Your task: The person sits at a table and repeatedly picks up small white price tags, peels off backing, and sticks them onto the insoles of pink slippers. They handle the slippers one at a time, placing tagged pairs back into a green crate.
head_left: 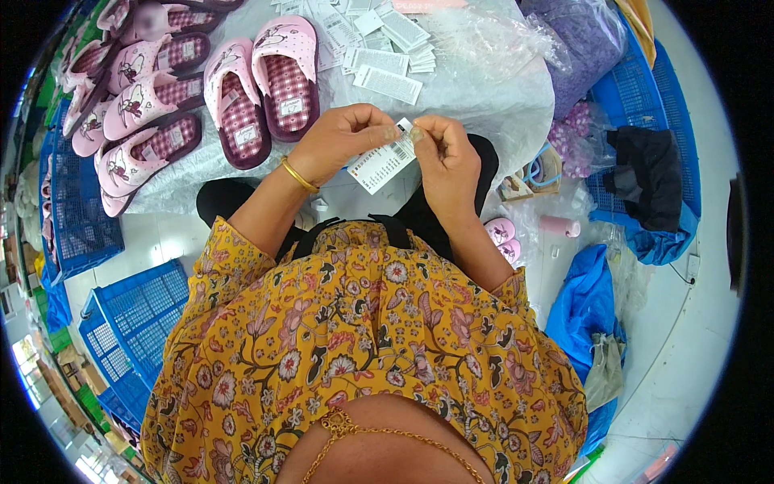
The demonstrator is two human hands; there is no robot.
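A white printed hang tag (380, 168) hangs tilted between my two hands, over the near edge of the table. My left hand (345, 139) pinches its upper left side, with thumb and forefinger pressed together. At the tag's top corner, my right hand (442, 157) has thumb and forefinger closed on it. Just beyond my left hand lie two pink slippers with checked insoles, one slipper (286, 44) a little farther right than the other slipper (227, 77). More loose white tags (389, 83) are spread on the table past my hands.
More pink slippers (133, 165) crowd the table's left side. The table (484, 97) wears a whitish sheet, with clear plastic bags (492, 36) at its far right. Blue crates (145, 323) stand at left and right. A small box (536, 173) and blue sheeting (584, 290) are at right.
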